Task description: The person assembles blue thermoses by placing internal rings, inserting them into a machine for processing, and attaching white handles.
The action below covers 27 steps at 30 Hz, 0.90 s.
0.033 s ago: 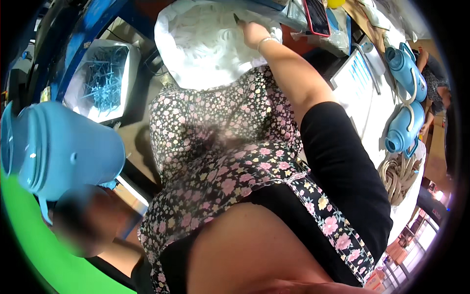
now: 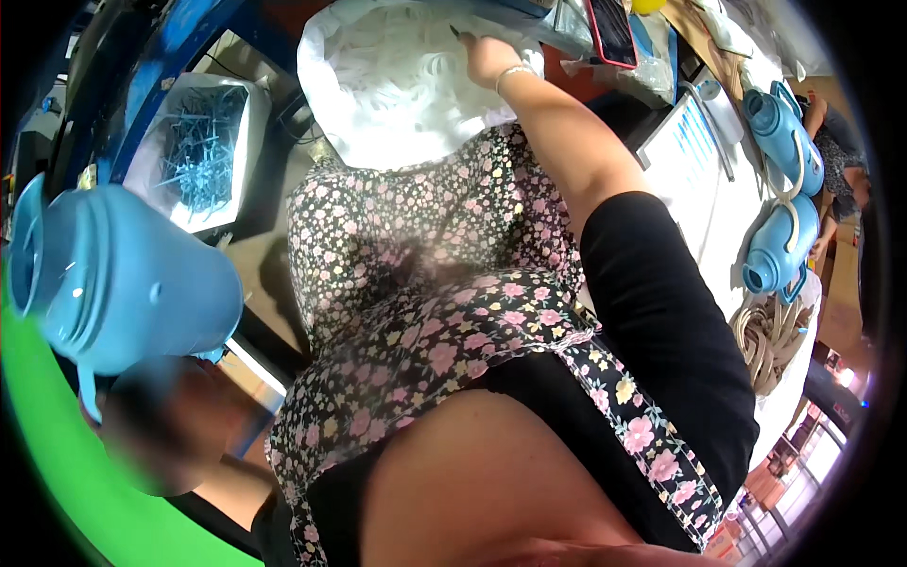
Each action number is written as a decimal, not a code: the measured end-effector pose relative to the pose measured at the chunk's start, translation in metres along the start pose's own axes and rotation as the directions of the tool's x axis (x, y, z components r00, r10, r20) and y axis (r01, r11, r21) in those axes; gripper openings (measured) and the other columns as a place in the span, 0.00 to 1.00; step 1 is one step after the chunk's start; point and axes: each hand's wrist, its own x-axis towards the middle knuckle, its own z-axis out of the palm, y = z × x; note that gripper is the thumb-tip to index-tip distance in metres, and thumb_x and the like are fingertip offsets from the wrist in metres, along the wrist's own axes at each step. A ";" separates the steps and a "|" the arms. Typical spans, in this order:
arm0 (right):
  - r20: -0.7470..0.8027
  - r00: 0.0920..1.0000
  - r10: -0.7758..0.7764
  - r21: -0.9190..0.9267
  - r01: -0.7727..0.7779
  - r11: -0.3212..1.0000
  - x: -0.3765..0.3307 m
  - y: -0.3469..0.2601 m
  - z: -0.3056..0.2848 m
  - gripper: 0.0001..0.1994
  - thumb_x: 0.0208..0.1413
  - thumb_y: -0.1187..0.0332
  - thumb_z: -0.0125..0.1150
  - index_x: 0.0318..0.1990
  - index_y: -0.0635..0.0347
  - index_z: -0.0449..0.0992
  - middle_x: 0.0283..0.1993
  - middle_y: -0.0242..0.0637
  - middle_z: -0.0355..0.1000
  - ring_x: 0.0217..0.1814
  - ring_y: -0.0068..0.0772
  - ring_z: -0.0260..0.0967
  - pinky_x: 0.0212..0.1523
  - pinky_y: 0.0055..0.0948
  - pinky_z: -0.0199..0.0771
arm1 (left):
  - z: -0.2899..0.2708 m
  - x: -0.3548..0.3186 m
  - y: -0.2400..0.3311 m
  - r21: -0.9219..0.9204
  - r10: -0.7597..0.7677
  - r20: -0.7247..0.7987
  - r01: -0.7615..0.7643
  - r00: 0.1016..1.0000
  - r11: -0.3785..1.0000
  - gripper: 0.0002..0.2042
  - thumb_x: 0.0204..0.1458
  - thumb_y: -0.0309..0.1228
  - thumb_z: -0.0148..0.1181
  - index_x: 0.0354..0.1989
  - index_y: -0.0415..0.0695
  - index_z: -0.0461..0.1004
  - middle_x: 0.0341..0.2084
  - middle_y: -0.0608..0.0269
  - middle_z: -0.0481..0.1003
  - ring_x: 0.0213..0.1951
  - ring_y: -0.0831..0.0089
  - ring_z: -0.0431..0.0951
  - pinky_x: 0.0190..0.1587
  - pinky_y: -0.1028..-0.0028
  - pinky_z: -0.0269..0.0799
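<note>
My right hand (image 2: 491,61) is closed around a small knife (image 2: 457,32), its dark pointed tip showing past the fingers. That hand is over the far right part of a white lined bin (image 2: 331,104) with white curled plastic pieces (image 2: 430,80) inside. At the left, a light blue plastic jug body (image 2: 156,283) lies tilted, its open mouth toward the left rim of the view. My left hand (image 2: 170,425) is at its lower side, close to a hanging blue handle (image 2: 87,389). Blur hides those fingers, so their grip cannot be made out.
Blue plastic scraps (image 2: 203,156) fill a white lined box beyond the jug. A phone (image 2: 612,33) lies at the back right. Two blue jugs (image 2: 782,241) with pale handles stand on the right-hand table, near beige cords (image 2: 770,340). Another person (image 2: 841,161) is at the far right.
The blue jug at the left has turned slightly, its mouth end rising and showing more of the opening. My right hand has barely moved.
</note>
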 end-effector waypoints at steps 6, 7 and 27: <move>-0.029 0.998 -0.054 -0.176 0.048 0.983 -0.018 -0.013 -0.083 0.18 0.56 0.64 0.46 0.49 0.64 0.70 0.41 0.57 0.75 0.46 0.56 0.73 0.48 0.46 0.72 | 0.029 0.000 0.044 -0.215 -0.018 0.185 0.059 0.983 0.975 0.23 0.43 0.27 0.64 0.51 0.37 0.71 0.46 0.56 0.73 0.47 0.66 0.73 0.51 0.68 0.68; -0.072 0.993 -0.090 -0.166 0.077 0.983 -0.025 -0.008 -0.092 0.17 0.56 0.63 0.48 0.50 0.64 0.70 0.41 0.57 0.75 0.46 0.56 0.73 0.47 0.46 0.72 | 0.038 0.009 0.047 -0.227 -0.008 0.249 0.067 0.969 0.972 0.23 0.43 0.27 0.65 0.51 0.38 0.72 0.45 0.57 0.74 0.46 0.67 0.74 0.51 0.69 0.69; 0.022 0.740 -0.672 0.145 0.662 0.735 -0.230 -0.148 -0.213 0.11 0.52 0.66 0.62 0.41 0.57 0.77 0.26 0.45 0.74 0.28 0.47 0.74 0.30 0.40 0.72 | 0.060 0.016 0.000 -0.030 0.345 0.544 -0.393 0.765 0.919 0.17 0.32 0.28 0.74 0.34 0.43 0.79 0.27 0.59 0.77 0.32 0.65 0.78 0.36 0.69 0.73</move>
